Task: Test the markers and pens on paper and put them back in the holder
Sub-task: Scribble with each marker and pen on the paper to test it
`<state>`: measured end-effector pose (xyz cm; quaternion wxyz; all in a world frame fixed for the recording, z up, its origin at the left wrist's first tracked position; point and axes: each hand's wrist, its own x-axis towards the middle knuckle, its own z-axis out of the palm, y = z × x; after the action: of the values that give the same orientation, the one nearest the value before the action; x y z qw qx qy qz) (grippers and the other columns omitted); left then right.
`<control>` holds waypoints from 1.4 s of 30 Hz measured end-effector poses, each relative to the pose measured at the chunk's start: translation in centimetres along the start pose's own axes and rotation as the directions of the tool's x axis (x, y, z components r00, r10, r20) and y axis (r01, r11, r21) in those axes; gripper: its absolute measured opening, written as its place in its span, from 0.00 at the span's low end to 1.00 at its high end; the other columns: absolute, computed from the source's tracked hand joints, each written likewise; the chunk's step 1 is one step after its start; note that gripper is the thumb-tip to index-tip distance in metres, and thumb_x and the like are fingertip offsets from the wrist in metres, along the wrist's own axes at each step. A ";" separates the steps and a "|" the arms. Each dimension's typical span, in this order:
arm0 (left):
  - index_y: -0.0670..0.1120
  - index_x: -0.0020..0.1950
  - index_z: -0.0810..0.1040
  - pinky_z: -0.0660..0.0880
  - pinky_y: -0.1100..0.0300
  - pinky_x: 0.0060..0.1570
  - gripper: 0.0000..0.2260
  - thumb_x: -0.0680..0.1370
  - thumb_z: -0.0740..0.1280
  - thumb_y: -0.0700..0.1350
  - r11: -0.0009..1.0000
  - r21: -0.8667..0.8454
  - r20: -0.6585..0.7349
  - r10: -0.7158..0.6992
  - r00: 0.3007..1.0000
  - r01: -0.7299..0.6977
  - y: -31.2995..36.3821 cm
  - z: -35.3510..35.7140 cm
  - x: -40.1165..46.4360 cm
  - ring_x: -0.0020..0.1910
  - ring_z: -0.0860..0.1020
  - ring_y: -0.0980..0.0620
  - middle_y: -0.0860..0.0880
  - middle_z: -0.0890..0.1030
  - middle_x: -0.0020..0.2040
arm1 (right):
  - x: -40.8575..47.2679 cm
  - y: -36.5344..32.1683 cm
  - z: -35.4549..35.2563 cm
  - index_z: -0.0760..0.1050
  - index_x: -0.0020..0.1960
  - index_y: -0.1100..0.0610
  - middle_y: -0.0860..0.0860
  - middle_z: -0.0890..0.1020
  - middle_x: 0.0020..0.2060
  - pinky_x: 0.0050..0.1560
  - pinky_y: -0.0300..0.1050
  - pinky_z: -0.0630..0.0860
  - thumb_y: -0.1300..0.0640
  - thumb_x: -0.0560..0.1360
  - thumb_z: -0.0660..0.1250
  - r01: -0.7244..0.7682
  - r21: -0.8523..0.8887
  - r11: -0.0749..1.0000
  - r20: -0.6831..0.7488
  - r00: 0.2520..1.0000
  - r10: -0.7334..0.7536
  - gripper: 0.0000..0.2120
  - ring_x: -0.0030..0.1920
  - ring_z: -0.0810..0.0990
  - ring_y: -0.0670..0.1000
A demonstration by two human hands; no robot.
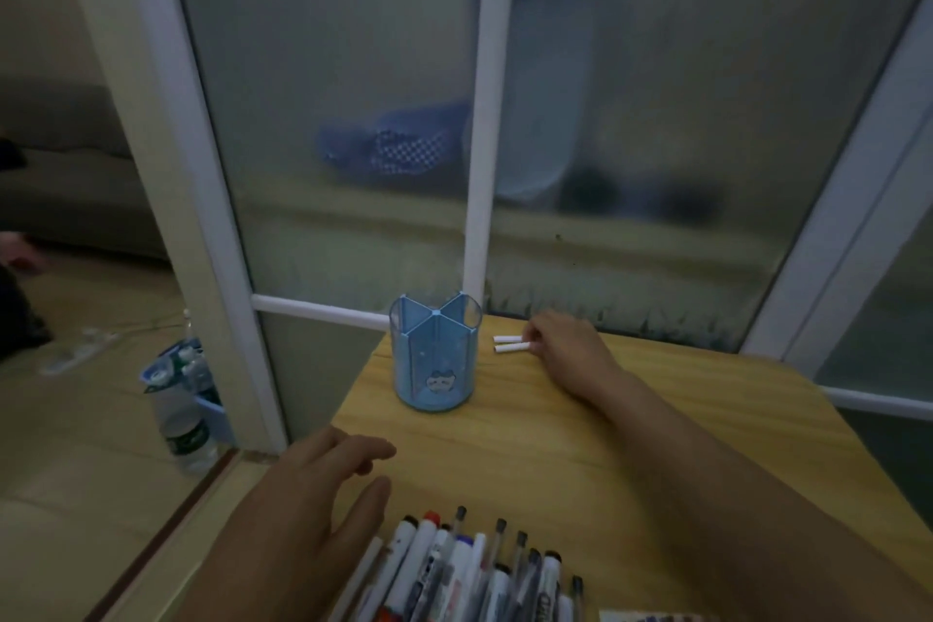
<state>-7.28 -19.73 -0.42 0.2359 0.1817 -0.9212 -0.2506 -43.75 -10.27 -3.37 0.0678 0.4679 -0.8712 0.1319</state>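
A translucent blue holder [435,359] with divided compartments stands empty at the far left of the wooden table [580,460]. To its right lie two short white sticks [511,343], and the fingertips of my right hand [565,349] touch their right ends. A pile of several markers and pens [474,571] lies at the near edge. My left hand [323,485] hovers flat with fingers apart just left of that pile, holding nothing. The corner of a paper [651,615] shows at the bottom edge.
A frosted glass partition with white frames [477,116] rises right behind the table. On the floor at the left stand plastic water bottles [184,419] by a blue rack. The table's left edge drops off beside my left hand.
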 end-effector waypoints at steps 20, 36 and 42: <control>0.59 0.62 0.76 0.75 0.60 0.48 0.11 0.81 0.62 0.53 0.996 0.032 0.084 0.086 0.993 -0.089 5.9 0.8 -3.4 0.50 0.73 0.62 0.62 0.72 0.50 | -18.5 -3.7 -6.9 0.76 0.50 0.46 0.43 0.79 0.46 0.43 0.42 0.73 0.54 0.78 0.69 0.018 0.197 0.980 0.201 0.978 -0.059 0.04 0.46 0.77 0.46; 0.58 0.62 0.76 0.74 0.62 0.48 0.11 0.80 0.63 0.52 0.990 0.025 0.107 0.133 0.985 -0.136 7.2 2.1 -3.8 0.49 0.73 0.61 0.60 0.72 0.51 | -21.7 -3.7 -7.5 0.78 0.51 0.47 0.43 0.80 0.47 0.43 0.41 0.74 0.52 0.80 0.67 0.000 0.250 0.968 0.172 0.984 -0.045 0.02 0.46 0.77 0.43; 0.60 0.63 0.75 0.74 0.63 0.47 0.11 0.80 0.63 0.53 0.990 0.035 0.114 0.134 0.984 -0.139 7.5 2.2 -3.7 0.49 0.72 0.63 0.62 0.71 0.50 | -22.0 -3.6 -7.3 0.78 0.50 0.46 0.42 0.81 0.47 0.47 0.43 0.77 0.53 0.79 0.68 -0.056 0.321 0.946 0.164 0.986 0.003 0.03 0.47 0.78 0.42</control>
<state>-6.97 -11.16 0.74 0.1967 0.1089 -0.9484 -0.2237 -28.61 7.49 -1.09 -0.0829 0.4688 -0.8471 0.2359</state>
